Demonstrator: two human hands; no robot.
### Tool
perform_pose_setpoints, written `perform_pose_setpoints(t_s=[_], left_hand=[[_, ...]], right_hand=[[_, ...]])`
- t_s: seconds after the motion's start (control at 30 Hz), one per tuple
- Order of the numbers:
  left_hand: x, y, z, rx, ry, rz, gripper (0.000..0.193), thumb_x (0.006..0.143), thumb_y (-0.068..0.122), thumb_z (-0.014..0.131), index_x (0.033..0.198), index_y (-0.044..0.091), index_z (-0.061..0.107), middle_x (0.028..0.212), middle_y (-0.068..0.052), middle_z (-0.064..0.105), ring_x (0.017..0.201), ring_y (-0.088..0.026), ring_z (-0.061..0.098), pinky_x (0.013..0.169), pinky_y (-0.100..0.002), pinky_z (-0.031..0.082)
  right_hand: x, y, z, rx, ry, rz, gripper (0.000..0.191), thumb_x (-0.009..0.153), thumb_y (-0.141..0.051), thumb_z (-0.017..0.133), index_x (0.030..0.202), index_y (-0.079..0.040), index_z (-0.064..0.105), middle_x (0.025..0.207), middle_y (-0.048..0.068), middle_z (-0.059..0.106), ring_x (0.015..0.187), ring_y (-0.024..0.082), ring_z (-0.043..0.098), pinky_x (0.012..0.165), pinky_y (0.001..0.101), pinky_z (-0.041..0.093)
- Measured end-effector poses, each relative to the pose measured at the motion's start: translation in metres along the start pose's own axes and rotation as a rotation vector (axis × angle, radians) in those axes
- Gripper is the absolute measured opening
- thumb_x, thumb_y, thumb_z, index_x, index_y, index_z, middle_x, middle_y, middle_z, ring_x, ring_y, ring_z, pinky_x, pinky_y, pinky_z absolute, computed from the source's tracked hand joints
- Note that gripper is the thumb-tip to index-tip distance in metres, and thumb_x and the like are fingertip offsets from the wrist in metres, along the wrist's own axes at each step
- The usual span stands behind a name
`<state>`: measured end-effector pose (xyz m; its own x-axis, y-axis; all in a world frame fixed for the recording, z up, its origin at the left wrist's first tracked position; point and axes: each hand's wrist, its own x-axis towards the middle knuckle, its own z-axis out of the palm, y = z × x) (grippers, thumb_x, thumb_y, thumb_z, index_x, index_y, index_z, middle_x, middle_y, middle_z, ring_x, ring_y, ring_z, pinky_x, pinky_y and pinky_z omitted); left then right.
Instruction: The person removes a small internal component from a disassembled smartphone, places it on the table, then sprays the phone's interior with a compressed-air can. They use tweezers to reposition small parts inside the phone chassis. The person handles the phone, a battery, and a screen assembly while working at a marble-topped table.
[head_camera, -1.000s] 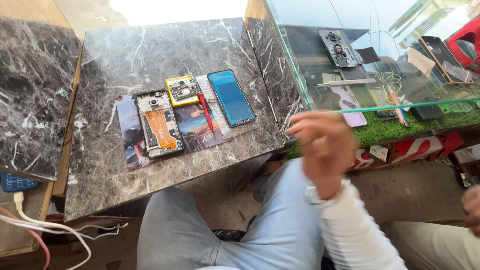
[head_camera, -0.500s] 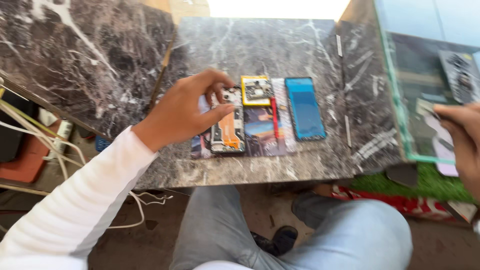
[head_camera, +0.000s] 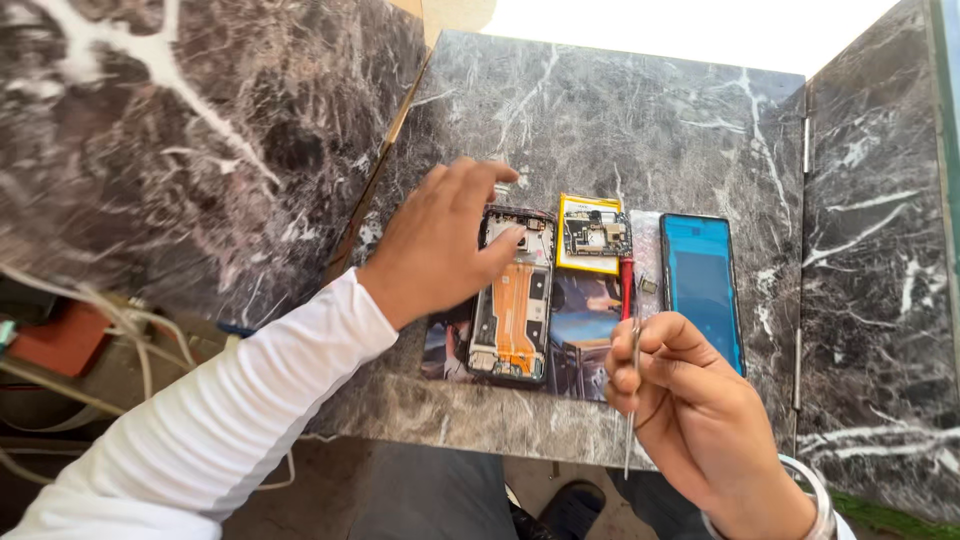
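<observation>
The left hand (head_camera: 440, 240) rests spread on the opened phone (head_camera: 515, 297), thumb touching its top. The right hand (head_camera: 690, 400) pinches tweezers (head_camera: 633, 395) just beside the blue screen (head_camera: 702, 285).

Head camera looks steeply down, close above the marble table (head_camera: 640, 130).

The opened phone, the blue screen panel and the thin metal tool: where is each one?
opened phone (head_camera: 515, 305): head view, on its orange flex strip.
blue screen panel (head_camera: 700, 285): head view, middle of its glass.
tweezers (head_camera: 634, 345): head view, on the shaft gripped by the right hand (head_camera: 700, 420).
</observation>
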<state>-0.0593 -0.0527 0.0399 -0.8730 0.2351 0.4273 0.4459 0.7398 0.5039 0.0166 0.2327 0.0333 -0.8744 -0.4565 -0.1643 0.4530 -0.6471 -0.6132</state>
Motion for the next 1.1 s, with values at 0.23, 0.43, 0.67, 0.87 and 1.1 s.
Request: perform_pose_setpoints(t_s=[0.23,0.43,0.67,0.87,1.1], left_hand=[[0.015,-0.023,0.008,0.0,-0.056,-0.053,0.047,0.084,0.016,0.062,0.128,0.001,0.055,0.115,-0.018,0.055,0.112,-0.036,0.055,0.098,-0.048,0.045],[0.028,-0.035,0.009,-0.008,-0.06,-0.096,0.043,0.082,0.014,0.061,0.123,0.002,0.059,0.112,-0.016,0.057,0.11,-0.034,0.056,0.096,-0.046,0.047],[0.027,-0.032,0.009,-0.186,-0.037,-0.187,0.04,0.083,0.015,0.066,0.121,0.005,0.059,0.111,-0.014,0.058,0.109,-0.03,0.059,0.095,-0.043,0.049],[0.008,-0.016,-0.022,-0.434,-0.058,-0.294,0.057,0.081,0.023,0.08,0.128,0.008,0.051,0.116,-0.013,0.052,0.112,-0.026,0.059,0.093,-0.038,0.053],[-0.012,0.008,-0.052,-0.433,-0.033,-0.197,0.093,0.075,0.03,0.086,0.147,0.005,0.033,0.125,-0.017,0.048,0.118,-0.031,0.055,0.099,-0.041,0.05]], right_hand=[[0.032,0.01,-0.044,0.094,0.062,-0.06,0.031,0.098,0.007,0.061,0.126,-0.004,0.069,0.118,0.017,0.063,0.105,0.026,0.068,0.097,0.0397,0.054],[0.064,0.03,-0.018,-1.179,0.097,-0.277,0.016,0.095,-0.015,0.069,0.106,-0.005,0.075,0.118,0.019,0.075,0.112,0.029,0.076,0.101,0.0433,0.058],[0.061,0.042,0.005,-1.811,-0.035,-0.395,0.022,0.075,-0.016,0.083,0.092,-0.008,0.07,0.125,0.013,0.073,0.109,0.032,0.073,0.088,0.041,0.056],[0.071,0.065,-0.01,-1.691,-0.096,-0.748,0.023,0.067,-0.018,0.088,0.084,-0.013,0.074,0.115,0.011,0.077,0.1,0.025,0.079,0.086,0.0356,0.061],[0.092,0.095,-0.019,-1.684,-0.154,-0.692,0.023,0.069,-0.018,0.087,0.088,-0.014,0.073,0.118,0.011,0.075,0.103,0.026,0.077,0.088,0.0366,0.06]])
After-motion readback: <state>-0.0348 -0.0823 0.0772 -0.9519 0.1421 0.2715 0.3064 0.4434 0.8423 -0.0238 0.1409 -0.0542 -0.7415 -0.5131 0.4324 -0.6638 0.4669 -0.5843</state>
